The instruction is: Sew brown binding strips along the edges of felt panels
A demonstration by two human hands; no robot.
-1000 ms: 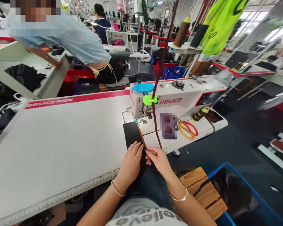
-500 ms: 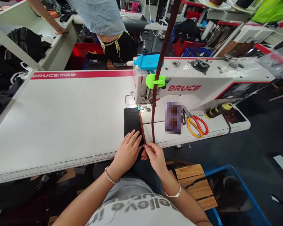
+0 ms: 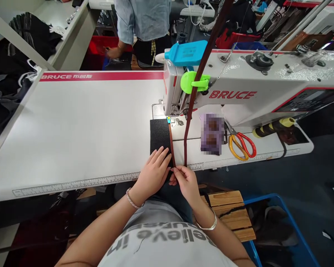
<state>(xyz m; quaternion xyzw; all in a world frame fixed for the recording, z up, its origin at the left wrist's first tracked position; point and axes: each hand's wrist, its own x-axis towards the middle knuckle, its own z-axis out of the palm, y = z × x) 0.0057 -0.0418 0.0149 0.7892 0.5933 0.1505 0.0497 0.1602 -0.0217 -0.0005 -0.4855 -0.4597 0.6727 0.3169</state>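
Observation:
A strip of black fabric [image 3: 159, 136] runs from the sewing machine's needle area to the table's front edge. My left hand [image 3: 153, 170] lies flat on it, fingers stretched. Along the fabric's right edge goes a narrow brown strip [image 3: 172, 144], pinched near the table edge between thumb and finger of my right hand [image 3: 184, 180]. Its upper end reaches the presser foot [image 3: 169, 119], under the white sewing machine [image 3: 233, 81]. A longer dark brown band [image 3: 193, 96] hangs past the green clip [image 3: 190, 82] down to my right hand.
Scissors [image 3: 241, 145], a purple packet [image 3: 212, 133] and a thread cone [image 3: 274, 127] lie right of the needle on the white table [image 3: 86, 129]. A blue bin [image 3: 292, 222] and wooden stool [image 3: 231, 211] stand lower right. Another person [image 3: 146, 20] is behind the table.
The view has shifted, so the machine sits higher and further right. The other person has turned, and their hand has left the grey partition for the red bin. My hands keep their hold.

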